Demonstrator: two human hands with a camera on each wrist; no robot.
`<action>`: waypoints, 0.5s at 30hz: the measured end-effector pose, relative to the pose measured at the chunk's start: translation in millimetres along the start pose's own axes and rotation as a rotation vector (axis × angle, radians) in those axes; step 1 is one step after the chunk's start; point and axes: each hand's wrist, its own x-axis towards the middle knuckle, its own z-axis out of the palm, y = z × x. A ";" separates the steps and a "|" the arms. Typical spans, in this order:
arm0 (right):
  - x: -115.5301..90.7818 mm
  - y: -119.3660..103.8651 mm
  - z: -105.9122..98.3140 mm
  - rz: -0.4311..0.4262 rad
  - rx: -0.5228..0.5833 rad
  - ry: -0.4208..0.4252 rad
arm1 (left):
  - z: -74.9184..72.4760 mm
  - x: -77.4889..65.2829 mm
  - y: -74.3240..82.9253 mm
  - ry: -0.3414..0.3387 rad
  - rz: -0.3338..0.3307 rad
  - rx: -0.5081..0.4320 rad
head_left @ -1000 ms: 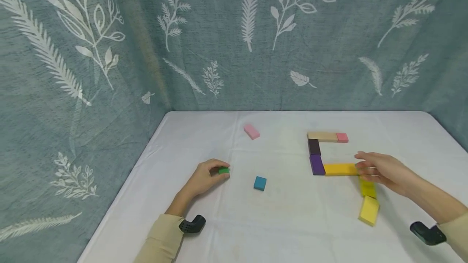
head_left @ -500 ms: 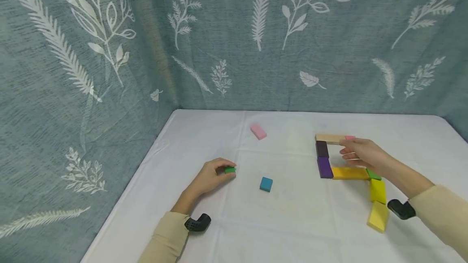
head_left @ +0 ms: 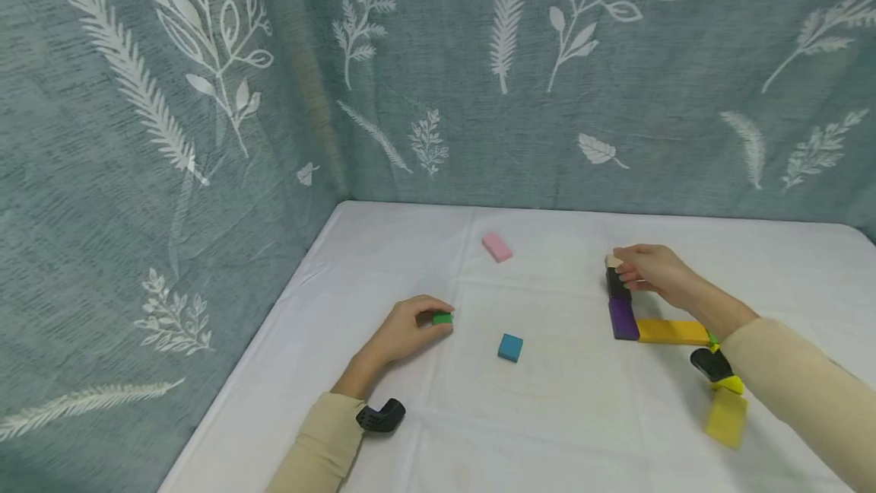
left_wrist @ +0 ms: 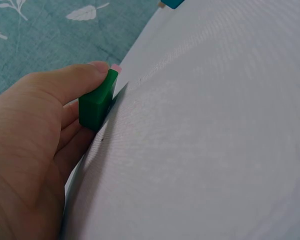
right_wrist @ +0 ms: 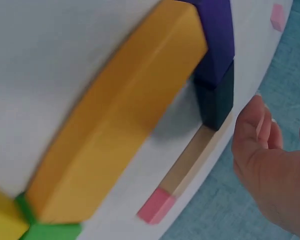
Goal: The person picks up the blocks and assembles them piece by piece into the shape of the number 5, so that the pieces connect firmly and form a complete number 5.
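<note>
On the left of the white table my left hand (head_left: 413,329) pinches a small green block (left_wrist: 96,102) between thumb and fingers, close to the cloth. Farther right, my right hand (head_left: 660,274) hovers over the far part of a winding row of blocks, its fingers loosely bent and holding nothing. Beneath it in the head view are a black block (head_left: 618,284) and the end of a natural wood block (head_left: 612,259). A purple block (head_left: 623,319) and a long orange-yellow block (head_left: 674,331) continue the row. In the right wrist view, a pink block (right_wrist: 157,205) touches the wood block's end.
A blue block (head_left: 509,348) lies between the hands, and a loose pink block (head_left: 496,246) lies farther back. The row's near end has a green block (right_wrist: 52,231) and a pale yellow block (head_left: 727,417). A patterned curtain (head_left: 520,135) hangs behind the table.
My right hand has moved from the green and orange-yellow blocks away to the far left of the row, uncovering then covering blocks. The head view has shifted left; my left hand keeps its grip.
</note>
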 end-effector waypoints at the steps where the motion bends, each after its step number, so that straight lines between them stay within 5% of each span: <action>1: 3.0 -2.0 1.7 -0.004 0.005 -0.002 | -0.2 -0.1 -0.1 -0.001 0.001 0.001; 15: 38.4 -27.8 33.0 -0.030 0.022 -0.033 | -1.6 -1.2 0.1 -0.014 -0.011 -0.005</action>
